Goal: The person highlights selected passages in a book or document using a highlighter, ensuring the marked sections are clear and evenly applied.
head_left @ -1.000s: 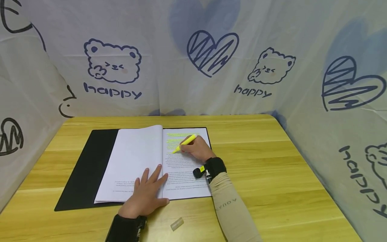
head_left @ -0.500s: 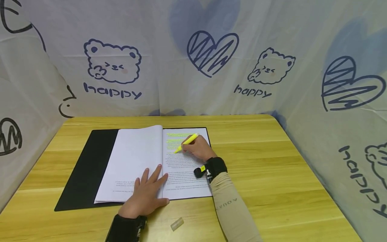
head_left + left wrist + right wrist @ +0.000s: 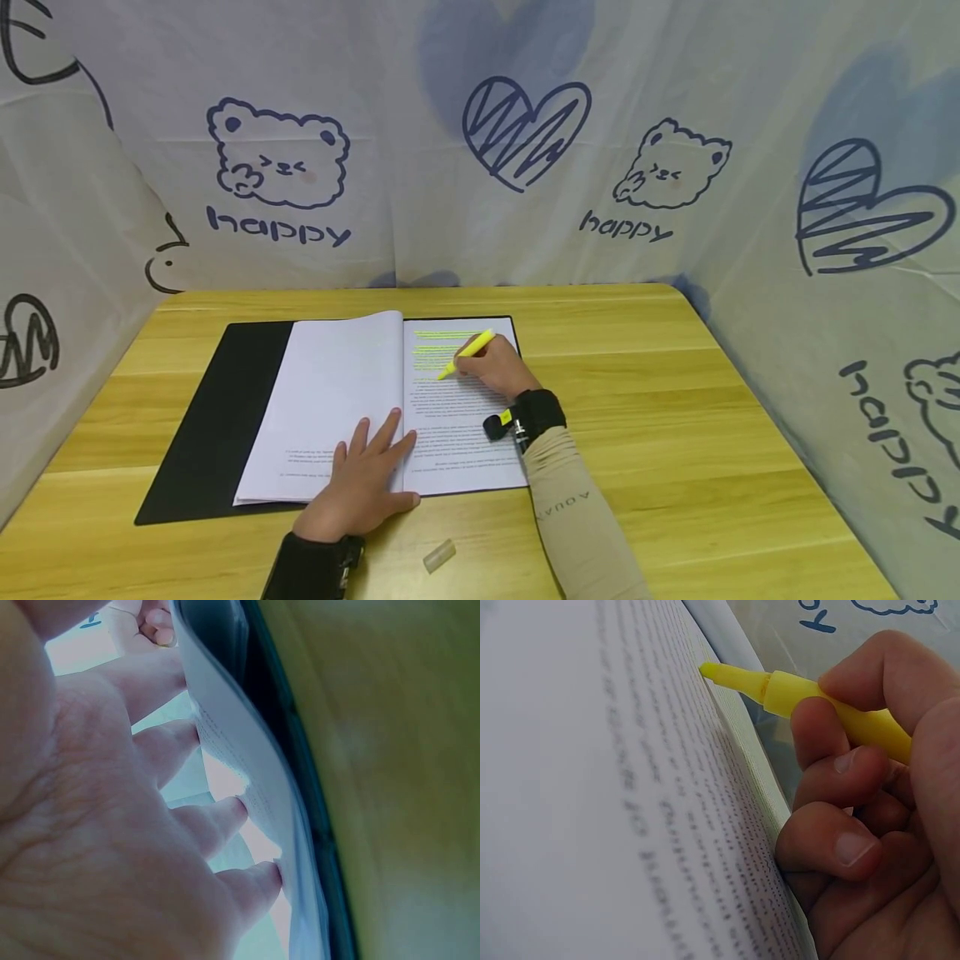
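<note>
A yellow highlighter is pinched in my right hand, its tip on the printed right page just below several highlighted lines. In the right wrist view the highlighter lies between thumb and fingers, with the other fingers curled beneath. My left hand rests with spread fingers across the fold near the bottom of the open pages. The left wrist view shows the left hand's fingertips touching the paper. The left page is mostly blank, with a few text lines low down.
A black folder lies under the pages on the wooden table. Near the front edge, a small translucent cap lies between the two forearms. A white cloth printed with bears and hearts hangs behind and at the sides.
My right hand and the highlighter have slid slightly right along a text line. The left hand, pages and cap stay where they were.
</note>
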Available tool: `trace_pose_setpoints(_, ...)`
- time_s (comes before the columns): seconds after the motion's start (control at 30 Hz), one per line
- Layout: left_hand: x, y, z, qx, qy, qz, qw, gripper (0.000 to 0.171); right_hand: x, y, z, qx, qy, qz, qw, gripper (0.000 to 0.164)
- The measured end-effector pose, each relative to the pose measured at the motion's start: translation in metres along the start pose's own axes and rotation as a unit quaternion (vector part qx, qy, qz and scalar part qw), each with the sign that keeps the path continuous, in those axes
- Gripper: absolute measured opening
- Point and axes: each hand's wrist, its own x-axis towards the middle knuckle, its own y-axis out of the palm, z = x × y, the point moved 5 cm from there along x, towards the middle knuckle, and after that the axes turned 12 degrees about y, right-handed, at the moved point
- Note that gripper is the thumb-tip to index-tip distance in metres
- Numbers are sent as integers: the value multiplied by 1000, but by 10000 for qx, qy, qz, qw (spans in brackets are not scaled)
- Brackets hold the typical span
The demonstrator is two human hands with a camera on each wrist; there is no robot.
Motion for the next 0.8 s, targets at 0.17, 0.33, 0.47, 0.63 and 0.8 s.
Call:
trace_pose_setpoints(0.17,0,0,0,21,-7,-9,10000,81,0,-1,0,21,-41,6,10000,11)
trace_pose_setpoints(0.33,0,1,0,36,-19,-22,10000,81,-1,-2,0,-24,-58,-17,10000,11)
trace_pose_setpoints(0.47,-1,1,0,40,7,-46,10000,81,-1,-2,1,12,-106,6,9999,13)
trace_pose_setpoints(0.63,-1,1,0,14,30,-66,10000,81,-2,-4,1,77,-123,17,9999,12)
trace_pose_setpoints(0.8,-1,0,0,-12,23,-46,10000,80,0,-5,0,44,-97,-8,9999,12)
